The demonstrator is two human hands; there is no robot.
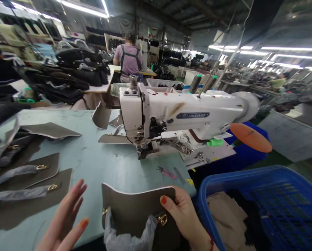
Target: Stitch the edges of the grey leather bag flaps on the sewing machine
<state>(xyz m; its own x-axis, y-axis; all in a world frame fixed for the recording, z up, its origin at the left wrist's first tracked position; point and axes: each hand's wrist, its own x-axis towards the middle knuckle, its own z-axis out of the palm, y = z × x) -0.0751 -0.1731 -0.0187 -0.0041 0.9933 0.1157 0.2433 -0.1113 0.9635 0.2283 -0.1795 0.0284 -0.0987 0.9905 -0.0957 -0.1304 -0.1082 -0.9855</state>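
Note:
My right hand (pixel 185 214) grips the right edge of a grey-brown leather bag panel (pixel 135 205) at the near edge of the pale blue table (pixel 98 164); its thumb lies on top. The panel carries gold rings and a handle wrapped in grey plastic (pixel 127 237). My left hand (pixel 64 223) hovers open left of the panel, fingers spread, holding nothing. A white sewing machine (pixel 176 113) stands behind the panel.
Similar panels with wrapped handles (pixel 27 181) lie on the table's left. Small pink snips (pixel 166 172) rest near the machine's needle. A blue plastic crate (pixel 263 205) with fabric sits at the right. A person in a purple shirt (pixel 129 61) works at a far table.

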